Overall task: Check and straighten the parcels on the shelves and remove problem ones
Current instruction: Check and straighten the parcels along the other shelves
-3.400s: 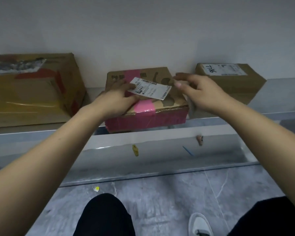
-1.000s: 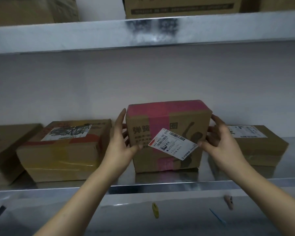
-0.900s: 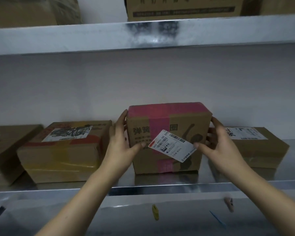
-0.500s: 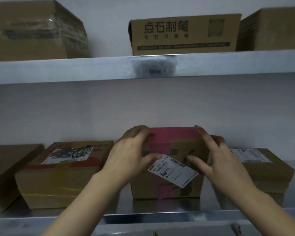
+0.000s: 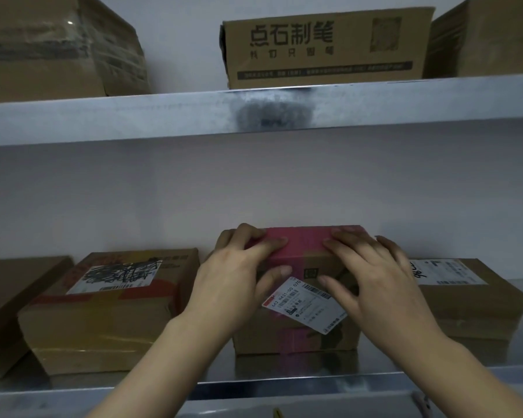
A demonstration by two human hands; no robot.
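A cardboard parcel with pink tape (image 5: 299, 336) stands on its side on the lower metal shelf (image 5: 284, 384), a white shipping label (image 5: 304, 306) slanting across its front face. My left hand (image 5: 233, 282) grips its upper left corner, fingers over the top edge and thumb on the front. Over the upper right of the same box lies my right hand (image 5: 372, 282), fingers curled over the top, thumb beside the label. Both hands hold the box.
A flat box with a scribbled-over label (image 5: 109, 309) lies to the left, another box edge (image 5: 9, 297) beyond it. A labelled box (image 5: 468, 300) sits on the right. The upper shelf (image 5: 163, 116) carries a printed carton (image 5: 326, 46) and two more boxes.
The pink-taped box was turned from lying flat to standing on its side. My hands slid from its sides up onto its top edge, and my view tilted upward.
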